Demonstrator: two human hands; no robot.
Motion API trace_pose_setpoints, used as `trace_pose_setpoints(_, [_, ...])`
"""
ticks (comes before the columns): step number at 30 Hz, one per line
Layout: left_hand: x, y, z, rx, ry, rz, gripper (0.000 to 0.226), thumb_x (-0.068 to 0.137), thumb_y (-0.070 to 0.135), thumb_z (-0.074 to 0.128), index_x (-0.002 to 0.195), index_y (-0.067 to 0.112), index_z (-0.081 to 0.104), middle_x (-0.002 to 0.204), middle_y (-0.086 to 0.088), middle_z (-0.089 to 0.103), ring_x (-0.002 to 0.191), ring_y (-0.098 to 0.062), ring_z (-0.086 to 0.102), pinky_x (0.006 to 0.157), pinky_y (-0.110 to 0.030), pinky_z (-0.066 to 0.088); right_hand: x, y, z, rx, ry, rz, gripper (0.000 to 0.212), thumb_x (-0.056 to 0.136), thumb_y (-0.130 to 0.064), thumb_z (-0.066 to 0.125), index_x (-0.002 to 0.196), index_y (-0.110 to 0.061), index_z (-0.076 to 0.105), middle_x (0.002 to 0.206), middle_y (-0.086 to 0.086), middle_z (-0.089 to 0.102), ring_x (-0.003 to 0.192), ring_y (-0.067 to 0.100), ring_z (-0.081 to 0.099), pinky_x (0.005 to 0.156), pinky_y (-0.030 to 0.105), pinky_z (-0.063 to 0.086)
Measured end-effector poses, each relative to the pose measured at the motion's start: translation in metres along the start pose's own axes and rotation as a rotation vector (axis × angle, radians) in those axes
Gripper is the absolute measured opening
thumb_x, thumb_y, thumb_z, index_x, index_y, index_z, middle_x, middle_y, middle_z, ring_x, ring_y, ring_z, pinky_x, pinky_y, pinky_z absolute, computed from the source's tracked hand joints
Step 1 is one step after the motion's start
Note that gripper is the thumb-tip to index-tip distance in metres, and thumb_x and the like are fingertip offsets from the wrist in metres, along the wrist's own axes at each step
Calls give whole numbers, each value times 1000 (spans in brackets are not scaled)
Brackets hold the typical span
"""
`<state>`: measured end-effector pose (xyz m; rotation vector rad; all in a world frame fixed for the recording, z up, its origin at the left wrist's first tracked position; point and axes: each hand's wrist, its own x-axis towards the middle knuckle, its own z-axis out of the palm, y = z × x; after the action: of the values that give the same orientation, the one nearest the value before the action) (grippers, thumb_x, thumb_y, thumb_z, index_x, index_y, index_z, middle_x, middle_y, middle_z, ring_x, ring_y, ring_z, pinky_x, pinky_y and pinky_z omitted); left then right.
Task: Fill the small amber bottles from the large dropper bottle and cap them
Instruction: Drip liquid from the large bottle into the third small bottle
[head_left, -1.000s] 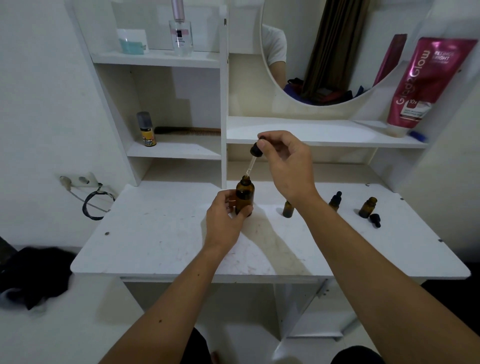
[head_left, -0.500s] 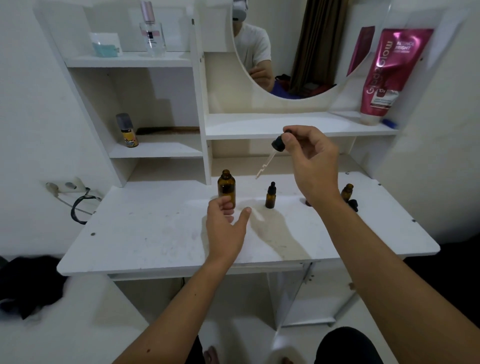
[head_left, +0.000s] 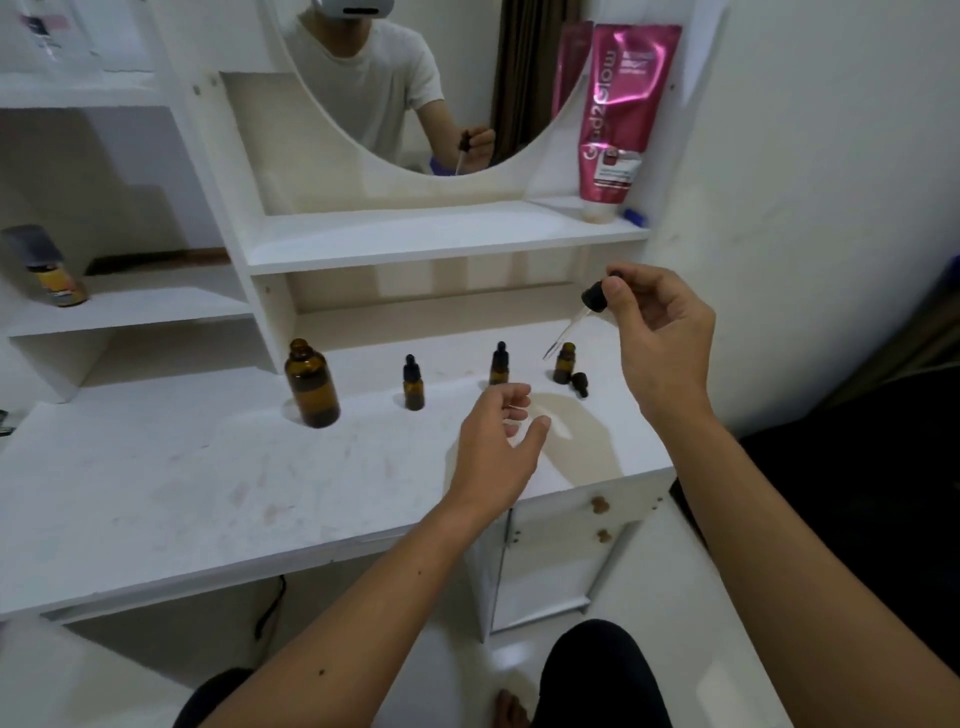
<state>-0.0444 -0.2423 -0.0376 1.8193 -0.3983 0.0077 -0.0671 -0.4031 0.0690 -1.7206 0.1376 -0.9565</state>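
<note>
Pinching the dropper (head_left: 576, 325) in your right hand (head_left: 662, 338) above the uncapped bottle (head_left: 564, 362), your left hand (head_left: 496, 444) hovers open nearby.

glossy amber glass bottles (head_left: 312, 384), scuffed matt white tabletop (head_left: 156, 467)

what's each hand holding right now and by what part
The right hand pinches the dropper by its black bulb cap, glass tip pointing down-left. The left hand holds nothing.
</note>
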Motion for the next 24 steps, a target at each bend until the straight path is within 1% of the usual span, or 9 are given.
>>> trace_pose_setpoints(2, [9,3,20,9,-26,6,46,96,29,73,138,25,54,132,14,60,114,1,59,100,-18,48,6,8,-13,-10,24,12,14,101,-16,70,113,-12,75,100,-1,79,96,12,77,94,27,60])
trace_pose_setpoints(4, [19,3,35,12,-22,-2,53,97,29,72,144,24,50,141,11,56,125,-2,53,106,-20,43,11,15,-21,-19,27,18,13,101,-16,70,113,-12,75,99,-1,79,96,11,77,91,24,59])
trace_pose_setpoints(7, [35,-1,52,31,-20,-7,61,98,31,70,152,21,44,154,6,47,137,-8,46,115,-29,40,19,24,-25,-30,21,22,12,101,-15,70,112,-14,75,97,-6,79,95,7,76,89,20,57])
trace_pose_setpoints(10, [51,-3,62,46,-20,-17,63,99,34,69,154,21,41,156,6,43,142,-11,44,116,-31,39,29,31,-25,-19,35,30,12,101,-13,69,112,-12,75,93,-11,78,93,5,76,89,19,56])
trace_pose_setpoints(13, [67,-4,69,60,16,-26,60,98,33,69,151,21,43,153,5,46,140,-13,46,116,-33,40,38,37,-23,-13,38,27,11,101,-13,69,111,-11,75,93,-10,78,91,5,76,87,20,57])
trace_pose_setpoints(15, [75,-5,72,51,46,-26,57,98,30,70,148,19,46,149,3,51,136,-13,51,116,-38,43,40,43,-20,-29,24,24,12,101,-15,69,112,-12,75,97,-4,79,94,8,76,89,24,59])
trace_pose_setpoints(18, [83,-7,74,39,58,-10,52,97,29,71,144,18,50,141,4,57,128,-13,57,112,-39,48,41,51,-14,-29,11,26,14,101,-14,69,113,-10,75,99,1,80,97,14,77,96,34,61])
trace_pose_setpoints(21, [87,-7,75,23,65,-1,45,97,25,71,139,16,54,133,4,62,118,-11,62,107,-35,51,40,59,-8,-39,-8,38,14,101,-15,70,113,-11,74,99,3,80,96,17,78,97,42,61])
trace_pose_setpoints(24, [89,-6,74,-15,98,7,30,98,18,71,126,16,62,118,6,69,107,-5,66,100,-27,54,37,63,-5,-63,-25,43,15,101,-15,70,114,-9,74,98,4,80,96,17,78,97,42,61])
